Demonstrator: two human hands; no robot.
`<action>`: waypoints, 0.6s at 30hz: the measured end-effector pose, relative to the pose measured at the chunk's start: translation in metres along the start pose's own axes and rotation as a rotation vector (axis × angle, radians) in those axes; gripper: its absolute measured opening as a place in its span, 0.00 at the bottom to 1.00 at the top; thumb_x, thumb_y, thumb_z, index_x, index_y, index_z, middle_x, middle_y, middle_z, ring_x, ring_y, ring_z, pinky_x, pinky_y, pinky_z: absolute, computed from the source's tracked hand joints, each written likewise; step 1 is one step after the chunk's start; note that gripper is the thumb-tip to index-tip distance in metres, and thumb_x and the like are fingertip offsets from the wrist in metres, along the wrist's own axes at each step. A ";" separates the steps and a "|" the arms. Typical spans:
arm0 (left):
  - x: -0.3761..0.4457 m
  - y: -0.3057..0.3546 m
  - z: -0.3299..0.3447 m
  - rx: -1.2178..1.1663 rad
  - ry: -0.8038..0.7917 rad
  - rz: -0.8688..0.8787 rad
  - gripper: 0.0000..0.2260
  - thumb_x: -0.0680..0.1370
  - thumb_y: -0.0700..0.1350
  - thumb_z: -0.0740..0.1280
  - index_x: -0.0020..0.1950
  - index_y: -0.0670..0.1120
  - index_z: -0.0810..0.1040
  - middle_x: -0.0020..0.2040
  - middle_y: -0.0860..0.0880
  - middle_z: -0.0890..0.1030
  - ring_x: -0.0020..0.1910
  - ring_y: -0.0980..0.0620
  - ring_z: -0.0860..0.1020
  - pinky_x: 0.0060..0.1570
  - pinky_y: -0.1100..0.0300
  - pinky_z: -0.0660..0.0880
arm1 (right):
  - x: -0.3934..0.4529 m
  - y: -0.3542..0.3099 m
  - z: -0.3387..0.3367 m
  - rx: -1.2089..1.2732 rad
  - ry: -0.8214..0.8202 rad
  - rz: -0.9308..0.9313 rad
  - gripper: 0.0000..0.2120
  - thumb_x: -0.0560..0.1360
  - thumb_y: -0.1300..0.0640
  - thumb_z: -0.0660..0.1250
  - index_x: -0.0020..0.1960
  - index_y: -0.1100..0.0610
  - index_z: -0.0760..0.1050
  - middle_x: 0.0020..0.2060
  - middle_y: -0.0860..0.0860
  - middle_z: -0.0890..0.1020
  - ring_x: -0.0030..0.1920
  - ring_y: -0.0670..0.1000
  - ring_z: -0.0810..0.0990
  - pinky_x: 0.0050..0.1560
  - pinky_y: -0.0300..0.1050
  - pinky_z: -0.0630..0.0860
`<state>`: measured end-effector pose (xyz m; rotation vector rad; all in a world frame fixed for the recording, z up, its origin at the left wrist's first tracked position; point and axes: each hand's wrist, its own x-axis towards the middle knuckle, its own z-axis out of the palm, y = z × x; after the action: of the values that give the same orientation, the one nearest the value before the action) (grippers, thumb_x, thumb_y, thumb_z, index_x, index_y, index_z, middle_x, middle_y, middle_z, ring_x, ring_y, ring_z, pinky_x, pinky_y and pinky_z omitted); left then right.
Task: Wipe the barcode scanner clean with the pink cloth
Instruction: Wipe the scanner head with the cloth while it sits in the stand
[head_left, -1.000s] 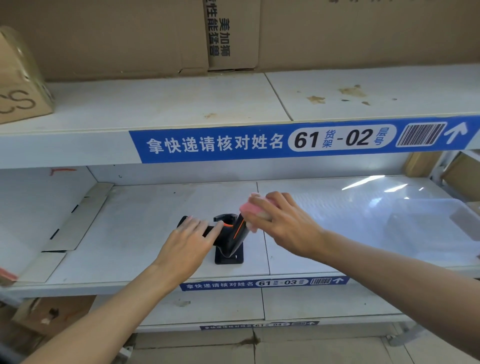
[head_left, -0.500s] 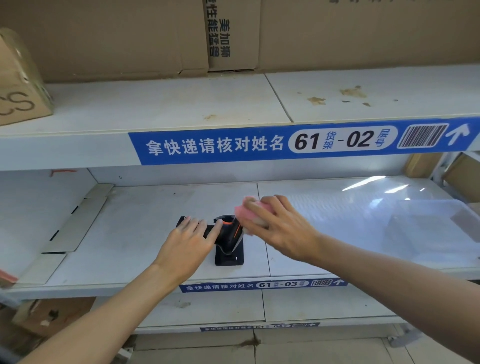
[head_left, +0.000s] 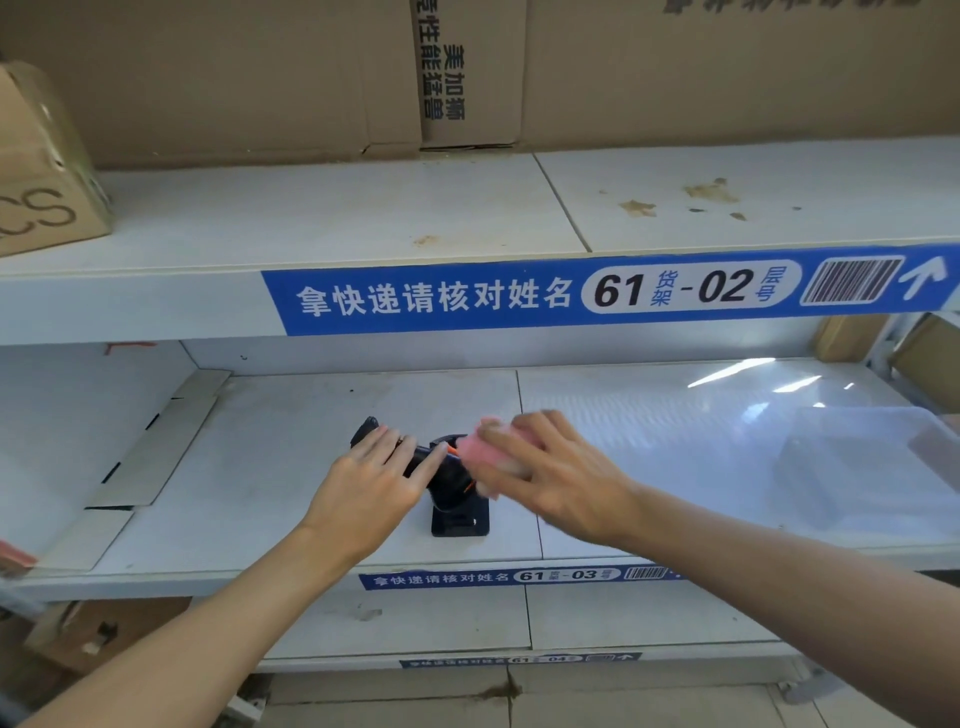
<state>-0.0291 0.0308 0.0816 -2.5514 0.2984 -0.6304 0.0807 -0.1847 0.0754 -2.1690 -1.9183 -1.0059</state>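
Observation:
A black barcode scanner (head_left: 451, 480) with orange trim sits in its black stand on the middle white shelf (head_left: 260, 457). My left hand (head_left: 371, 486) lies flat over the scanner's head, fingers extended, steadying it. My right hand (head_left: 558, 475) grips a folded pink cloth (head_left: 485, 452) and presses it against the right side of the scanner's handle. The hand and cloth are motion-blurred. Most of the scanner's head is hidden under my left fingers.
A clear plastic tray (head_left: 857, 457) lies on the shelf to the right. A flat cardboard sheet (head_left: 156, 441) lies to the left. Above is another shelf with blue label 61-02 (head_left: 597, 293) and cardboard boxes (head_left: 41, 171). A lower shelf sits beneath.
My right hand has slid the pink cloth left and downward along the scanner's handle. My left hand stays on the scanner's head.

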 end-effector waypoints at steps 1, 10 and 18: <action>0.000 0.001 0.001 0.018 0.041 0.023 0.27 0.64 0.27 0.68 0.61 0.43 0.80 0.41 0.41 0.82 0.41 0.41 0.81 0.50 0.51 0.79 | -0.001 -0.006 0.004 -0.008 0.006 -0.065 0.15 0.85 0.58 0.51 0.66 0.59 0.72 0.60 0.62 0.77 0.48 0.63 0.75 0.51 0.57 0.72; -0.002 -0.008 0.006 0.143 0.168 0.089 0.24 0.70 0.28 0.65 0.65 0.41 0.77 0.46 0.38 0.82 0.48 0.38 0.81 0.57 0.46 0.75 | 0.000 0.017 -0.002 -0.023 -0.052 0.052 0.18 0.77 0.67 0.56 0.62 0.54 0.73 0.59 0.58 0.76 0.48 0.61 0.73 0.50 0.58 0.74; -0.005 -0.020 0.015 0.136 0.316 0.275 0.22 0.73 0.28 0.66 0.67 0.38 0.74 0.50 0.37 0.83 0.52 0.39 0.81 0.59 0.47 0.76 | 0.018 0.012 -0.020 0.205 -0.323 0.012 0.24 0.75 0.66 0.59 0.67 0.48 0.72 0.64 0.54 0.73 0.54 0.58 0.70 0.55 0.53 0.72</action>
<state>-0.0244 0.0551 0.0786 -2.2237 0.6765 -0.9098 0.0834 -0.1810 0.1052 -2.3292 -2.0254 -0.4504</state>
